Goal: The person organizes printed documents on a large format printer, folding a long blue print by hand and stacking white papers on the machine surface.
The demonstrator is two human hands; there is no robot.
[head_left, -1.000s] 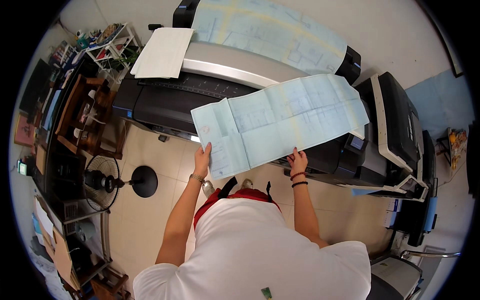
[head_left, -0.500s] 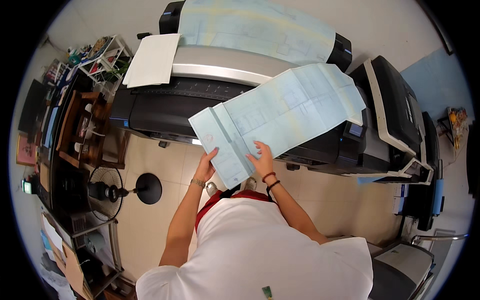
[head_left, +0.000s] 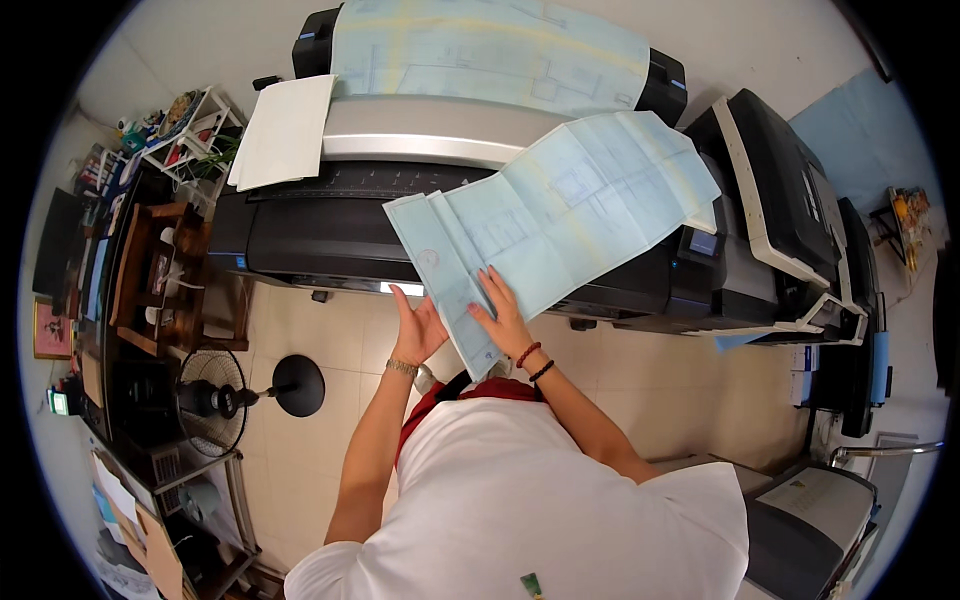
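Observation:
A long pale-blue plan sheet [head_left: 575,200] with fold creases and yellow bands slants across the front of a black wide-format printer [head_left: 340,232]. Its folded near end hangs over the printer's front edge toward me. My right hand [head_left: 503,318] lies on this end, fingers stretched out and pressed flat. Beside the sheet's left edge is my left hand [head_left: 420,330], palm up, thumb spread away from the paper. Its fingertips reach the edge, and whether they go beneath it is hard to see.
Another printed plan [head_left: 490,50] drapes over the printer's back, behind its silver cover [head_left: 430,130]. White sheets [head_left: 285,130] lie at the left end. A black-and-white machine [head_left: 770,190] stands on the right. On the floor at left is a fan [head_left: 213,400] near a wooden chair [head_left: 160,270].
My left hand has let go of the sheet's left edge and turned palm up. My right hand has moved left and flattened onto the folded end. The view has shifted slightly.

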